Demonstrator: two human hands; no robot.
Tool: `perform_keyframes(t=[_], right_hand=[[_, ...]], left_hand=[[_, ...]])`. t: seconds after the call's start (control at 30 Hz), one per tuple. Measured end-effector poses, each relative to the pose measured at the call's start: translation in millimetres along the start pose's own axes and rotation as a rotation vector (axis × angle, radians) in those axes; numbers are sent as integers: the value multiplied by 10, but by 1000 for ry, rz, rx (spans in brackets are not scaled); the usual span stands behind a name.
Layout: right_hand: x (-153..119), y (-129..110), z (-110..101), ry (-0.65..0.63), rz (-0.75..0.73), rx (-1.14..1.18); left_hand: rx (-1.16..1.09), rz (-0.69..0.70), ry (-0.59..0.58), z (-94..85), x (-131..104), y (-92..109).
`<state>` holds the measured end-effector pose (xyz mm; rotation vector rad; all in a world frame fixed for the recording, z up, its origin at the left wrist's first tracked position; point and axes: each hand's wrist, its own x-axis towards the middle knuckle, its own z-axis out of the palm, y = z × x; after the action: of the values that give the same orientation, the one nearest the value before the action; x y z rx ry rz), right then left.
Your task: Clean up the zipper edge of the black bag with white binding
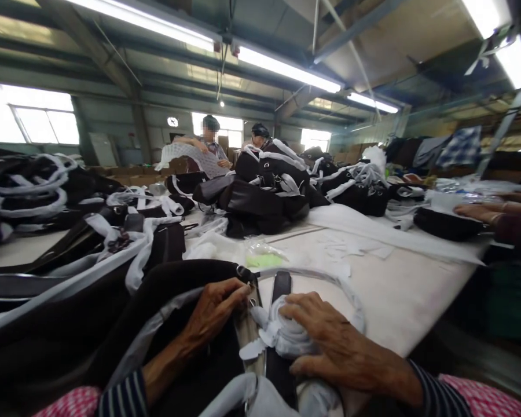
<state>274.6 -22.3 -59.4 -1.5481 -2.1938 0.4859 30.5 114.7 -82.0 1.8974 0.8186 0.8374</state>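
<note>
A black bag (169, 284) with metal rings and white-wrapped handles lies in front of me. At its upper edge, my left hand (219, 304) has thumb and fingers pinched together beside a small ring; what is between the fingertips is too small to make out. My right hand (334, 339) is curved over a coiled roll of white wrapping (293, 330), fingers on its top and thumb at its lower side. The roll rests against a dark strap (282, 284) on the bag. A white-wrapped handle loops behind my right hand.
Black bags (264, 197) are piled across the middle of the table (399, 289), with more at left. Clear plastic and a green piece (264, 260) lie beyond my hands. Another person's hands (481, 212) are at far right; two people stand behind the pile.
</note>
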Motion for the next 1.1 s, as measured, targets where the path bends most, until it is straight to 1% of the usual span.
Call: perform_keyframes(t=[0.07, 0.13, 0.2, 0.23, 0.3, 0.4, 0.47, 0.5, 0.53, 0.6, 0.63, 0.67, 0.7, 0.73, 0.77, 0.83, 0.87, 0.9, 0.93, 0.97, 1.0, 1.03, 1.1], right_hand=[[-25, 1, 71, 7, -3, -47], [2, 40, 105, 22, -14, -34], [39, 117, 98, 58, -25, 14], [54, 168, 86, 85, -29, 48], [78, 284, 61, 152, -30, 149], [101, 440, 55, 209, 18, 369], [106, 478, 78, 219, 62, 471], [103, 469, 96, 225, 58, 471], [94, 443, 117, 225, 26, 425], [65, 361, 156, 191, -80, 223], [44, 323, 168, 159, -132, 107], [19, 299, 174, 118, -175, 12], [-10, 297, 168, 81, -208, -45], [-45, 320, 151, 66, -233, -58], [-87, 366, 121, 79, -253, -38], [-201, 498, 26, 166, -253, 51], [-274, 562, -33, 223, -207, 105], [-356, 612, -92, 256, -128, 168], [-443, 642, -143, 238, -33, 246], [-529, 650, -180, 167, 65, 343], [-609, 638, -195, 65, 151, 453], [-676, 612, -186, -43, 212, 568], [-758, 538, -98, -211, 271, 776]], left_hand=[[32, -8, 1, -8, -9, 10], [60, -18, 14, -42, -16, 34], [99, -37, 13, -115, -32, 91], [135, -54, -12, -167, -51, 138], [247, -91, -112, -289, -131, 275], [398, -141, -284, -447, -387, 579], [402, -224, -395, -473, -614, 815], [380, -280, -457, -453, -720, 930], [357, -331, -524, -415, -810, 1035], [326, -379, -661, -307, -925, 1199], [324, -380, -704, -257, -951, 1254], [338, -380, -714, -220, -965, 1288], [366, -383, -695, -205, -978, 1304], [402, -393, -645, -216, -1000, 1302], [440, -403, -552, -255, -1039, 1283], [506, -416, -275, -409, -1188, 1198], [521, -407, -120, -516, -1294, 1135], [534, -403, 46, -632, -1412, 1060], [550, -377, 160, -749, -1535, 976], [558, -355, 249, -855, -1652, 884], [555, -369, 336, -942, -1755, 788], [532, -412, 417, -1001, -1837, 688], [457, -515, 550, -1023, -1925, 492]])
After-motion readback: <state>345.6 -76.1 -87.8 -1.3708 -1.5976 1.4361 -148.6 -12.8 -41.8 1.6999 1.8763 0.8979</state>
